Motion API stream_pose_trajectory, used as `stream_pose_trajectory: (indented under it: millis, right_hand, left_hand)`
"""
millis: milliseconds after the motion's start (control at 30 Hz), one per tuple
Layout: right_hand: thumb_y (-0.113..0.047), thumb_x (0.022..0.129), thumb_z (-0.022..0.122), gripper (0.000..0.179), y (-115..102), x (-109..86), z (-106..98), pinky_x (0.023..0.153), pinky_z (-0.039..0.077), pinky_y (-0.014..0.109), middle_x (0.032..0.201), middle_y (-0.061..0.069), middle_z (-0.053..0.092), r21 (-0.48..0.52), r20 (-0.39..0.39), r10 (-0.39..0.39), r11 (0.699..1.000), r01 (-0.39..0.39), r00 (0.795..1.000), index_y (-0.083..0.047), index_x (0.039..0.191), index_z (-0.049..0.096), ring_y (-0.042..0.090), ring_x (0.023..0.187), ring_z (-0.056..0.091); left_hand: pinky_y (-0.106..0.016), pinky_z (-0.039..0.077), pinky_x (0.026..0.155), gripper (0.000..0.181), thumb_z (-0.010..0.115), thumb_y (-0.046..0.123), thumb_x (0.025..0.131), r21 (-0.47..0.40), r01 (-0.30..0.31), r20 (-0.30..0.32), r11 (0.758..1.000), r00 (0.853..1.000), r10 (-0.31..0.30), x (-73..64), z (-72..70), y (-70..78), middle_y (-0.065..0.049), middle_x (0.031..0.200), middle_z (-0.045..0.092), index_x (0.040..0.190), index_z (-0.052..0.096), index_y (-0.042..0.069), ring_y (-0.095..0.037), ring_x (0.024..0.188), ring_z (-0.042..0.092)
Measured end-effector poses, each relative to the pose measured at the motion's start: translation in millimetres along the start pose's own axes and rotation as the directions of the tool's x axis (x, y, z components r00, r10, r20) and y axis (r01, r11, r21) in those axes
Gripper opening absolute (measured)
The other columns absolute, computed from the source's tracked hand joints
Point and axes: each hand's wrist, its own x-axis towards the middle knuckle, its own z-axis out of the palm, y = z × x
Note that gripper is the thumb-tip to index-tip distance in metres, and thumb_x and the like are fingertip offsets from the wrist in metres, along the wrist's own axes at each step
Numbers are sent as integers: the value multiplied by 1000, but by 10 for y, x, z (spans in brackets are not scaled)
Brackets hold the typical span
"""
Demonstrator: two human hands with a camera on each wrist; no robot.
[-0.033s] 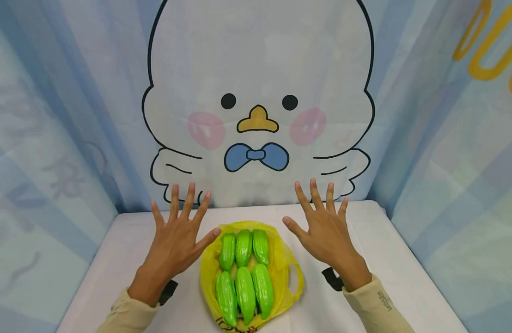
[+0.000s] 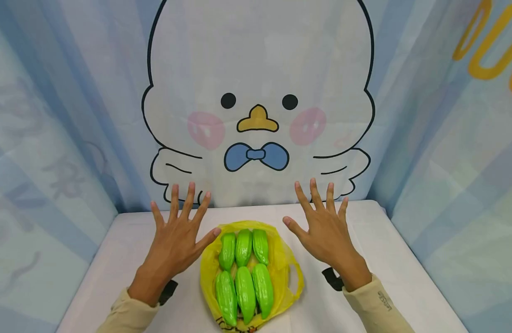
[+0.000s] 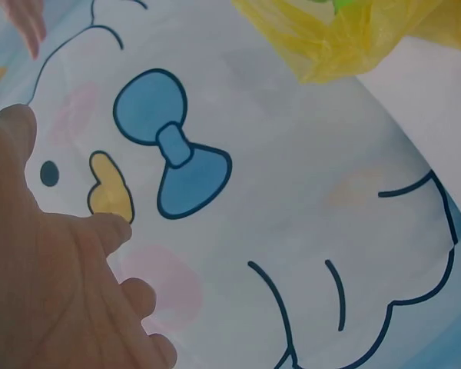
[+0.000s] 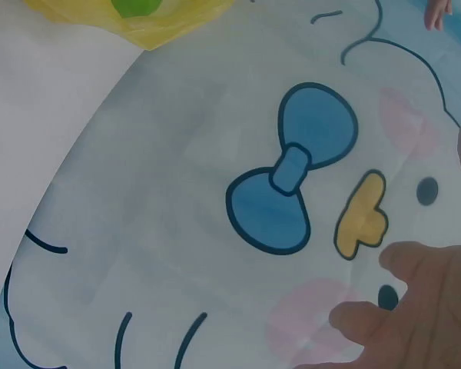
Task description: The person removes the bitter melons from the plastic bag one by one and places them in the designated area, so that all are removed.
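Note:
Several glossy green, curved, banana-like pieces (image 2: 245,289) lie in two rows on a yellow plastic bag (image 2: 295,300) at the front middle of the table. My left hand (image 2: 174,240) is held up to the left of the bag, palm away from me and fingers spread, its thumb overlapping the bag's edge in the head view. Mirroring it, my right hand (image 2: 326,231) hovers to the right with straight, spread fingers. Neither hand holds anything. Both wrist views show part of a palm (image 3: 61,292) and a corner of the yellow bag (image 4: 169,27).
The table (image 2: 343,305) is covered in white cloth, its back edge just behind the bag. Blue and white fabric walls enclose it on the left, right and back. The back curtain (image 2: 256,60) carries a cartoon bird with a blue bow tie.

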Motion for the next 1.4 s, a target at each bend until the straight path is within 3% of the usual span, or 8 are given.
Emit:
stream_pose_trajectory:
  millis: [267,333,433,567,700,1033,1233,1400]
  right_hand:
    - [-70,102,50,87,31,-10,61,123,1,84,180,14,9,33,-19,4,999,-3,1000,-35,172,13,55,162,-3]
    - [-67,102,54,86,38,-9,91,126,8,80,179,16,13,66,-37,-2,998,5,999,-35,172,15,54,163,6]
    - [-61,101,62,85,36,-11,150,123,30,74,177,16,25,134,-80,-17,991,28,997,-35,171,21,49,160,26]
    - [-49,99,72,79,7,-35,256,109,51,68,166,13,45,259,-142,-37,963,73,989,-33,167,35,40,147,47]
    - [-39,97,78,74,-42,-84,368,112,50,65,155,10,57,375,-152,-45,922,100,987,-29,162,46,35,141,54]
    - [-35,95,82,70,-178,-190,603,102,58,51,138,1,64,493,-66,-33,868,61,997,-41,157,50,24,124,64]
    - [-30,92,84,72,-232,-216,717,105,58,54,138,4,66,558,-10,-56,829,52,998,-41,155,52,30,124,66]
    - [-28,92,84,71,-252,-232,801,107,57,56,139,1,67,594,41,-68,804,30,997,-39,155,53,33,127,65]
  left_hand:
    - [-90,-3,117,87,46,71,103,-3,3,5,1000,1000,-3,-8,33,-4,-13,181,-4,172,17,28,-46,164,-16]
    - [-88,-1,119,86,47,71,103,1,2,3,1000,1000,-2,-10,39,-4,-15,180,-1,172,19,28,-48,164,-12]
    - [-84,2,122,85,50,69,103,2,-4,1,1000,1000,4,-15,55,-7,-17,180,3,171,22,27,-50,164,-5]
    - [-83,7,122,82,54,64,103,-29,-11,-4,1000,1000,10,-35,87,-15,-19,179,9,171,26,27,-52,164,6]
    - [-83,11,120,76,60,57,103,-139,-1,-3,990,1000,1,-75,162,-41,-21,178,15,168,35,27,-52,161,18]
    - [-78,25,114,66,76,47,96,-402,69,106,913,994,-29,-224,389,-125,-22,173,32,156,55,31,-53,151,40]
    - [-86,25,114,61,78,44,95,-506,132,216,853,976,-23,-277,504,-199,-17,171,37,151,60,32,-52,153,39]
    - [-82,31,117,60,80,43,94,-566,164,265,808,964,-10,-306,614,-262,-17,171,37,150,61,32,-50,155,36]
